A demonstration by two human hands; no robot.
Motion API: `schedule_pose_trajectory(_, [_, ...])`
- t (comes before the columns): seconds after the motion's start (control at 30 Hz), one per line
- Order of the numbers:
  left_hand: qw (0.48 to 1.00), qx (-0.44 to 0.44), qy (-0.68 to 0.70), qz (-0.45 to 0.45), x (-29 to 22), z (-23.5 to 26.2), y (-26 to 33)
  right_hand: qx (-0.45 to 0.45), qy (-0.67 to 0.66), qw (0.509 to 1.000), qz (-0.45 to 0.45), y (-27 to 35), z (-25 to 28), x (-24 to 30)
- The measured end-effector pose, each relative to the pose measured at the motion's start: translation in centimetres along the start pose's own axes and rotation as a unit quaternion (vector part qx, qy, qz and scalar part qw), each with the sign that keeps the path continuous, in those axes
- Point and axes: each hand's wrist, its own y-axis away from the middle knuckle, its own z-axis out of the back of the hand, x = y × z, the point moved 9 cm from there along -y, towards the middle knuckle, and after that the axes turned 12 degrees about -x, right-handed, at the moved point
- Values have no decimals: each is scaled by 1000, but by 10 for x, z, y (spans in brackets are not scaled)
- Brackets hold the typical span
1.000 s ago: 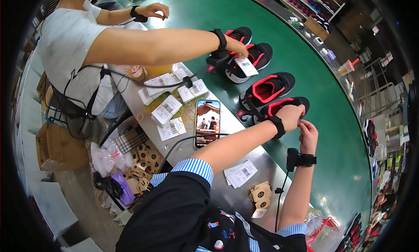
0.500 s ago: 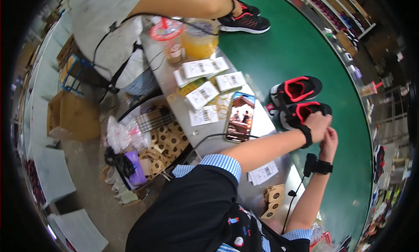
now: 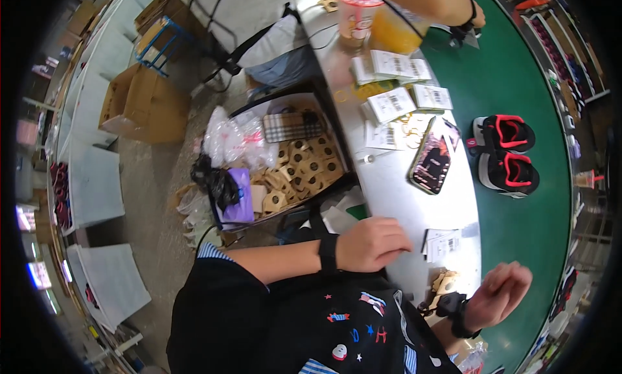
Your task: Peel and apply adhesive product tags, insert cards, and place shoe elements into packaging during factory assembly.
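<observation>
My left hand [image 3: 372,244], with a black band on the wrist, is curled into a loose fist at the near edge of the grey table [image 3: 402,205] and holds nothing I can see. My right hand [image 3: 502,290], a black watch on its wrist, hovers with bent, parted fingers and nothing in it, where the table meets the green belt [image 3: 518,82]. A pair of black and red shoes [image 3: 505,153] lies side by side on the belt, well beyond both hands. Small white tags [image 3: 444,244] and brown cardboard pieces [image 3: 444,283] lie between my hands.
A phone [image 3: 431,160] and more white tags [image 3: 395,105] lie on the table. A drink cup [image 3: 353,11] stands at the far end, near a co-worker's hand [image 3: 466,17]. Below the table is a bin of cardboard pieces [image 3: 304,166], with plastic bags [image 3: 233,140]. Cardboard boxes [image 3: 142,102] stand on the floor.
Both my hands have let go of the shoes and drawn back toward my body. The pair stays on the belt. The view has swung left toward the floor.
</observation>
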Motion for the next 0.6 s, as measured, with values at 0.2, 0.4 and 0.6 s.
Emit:
schedule_pose_trajectory(0.2, [984, 59, -133, 108, 25, 25, 70, 218, -12, 954, -203, 88, -65, -32])
schedule_pose_trajectory(0.4, [946, 164, -202, 195, 67, -2, 110, 381, 24, 831, -404, 146, -103, -66])
schedule_pose_trajectory(0.6, [926, 201, -212, 241, 94, -7, 116, 391, 17, 797, -459, 164, -111, -106])
